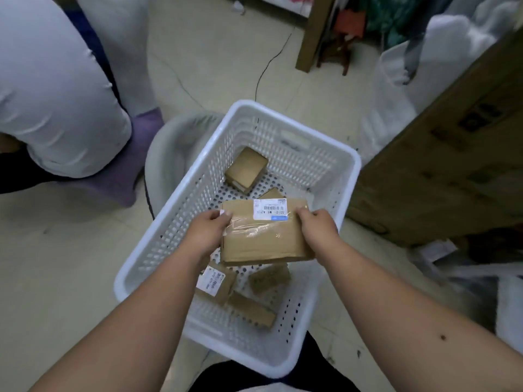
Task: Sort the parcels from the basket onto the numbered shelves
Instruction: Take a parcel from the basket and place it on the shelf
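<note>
Both hands hold a parcel (266,233) above others in the basket (351,162).

It looked like a small parcel depot or stockroom, cluttered and informal. A white perforated plastic basket (285,131) stood on a pale tiled floor (56,264) and held several small brown cardboard parcels (246,169), one of them bearing a barcoded shipping label (270,209). A large printed cardboard carton (441,171) stood just beside the basket on the right. Bulky white plastic sacks (51,89) were heaped at the left and at the far right, and a dark cable (271,60) trailed across the floor.
</note>
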